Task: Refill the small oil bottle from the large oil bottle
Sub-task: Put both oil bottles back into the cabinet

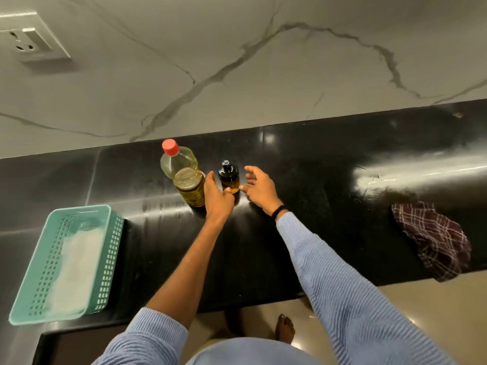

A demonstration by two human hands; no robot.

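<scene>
The large oil bottle (184, 175), clear plastic with a red cap and a yellow label, stands upright on the black counter, partly full. Just to its right stands the small amber oil bottle (228, 177) with a black cap. My left hand (217, 197) reaches between the two bottles, its thumb touching the small bottle's base and its fingers behind it on the left. My right hand (259, 187) hovers just right of the small bottle with its fingers spread, holding nothing.
A teal perforated basket (29, 293) with a white cloth in it sits at the counter's left front. A dark checked cloth (434, 239) lies at the right front edge. The marble wall carries a white socket (29, 40) at top left.
</scene>
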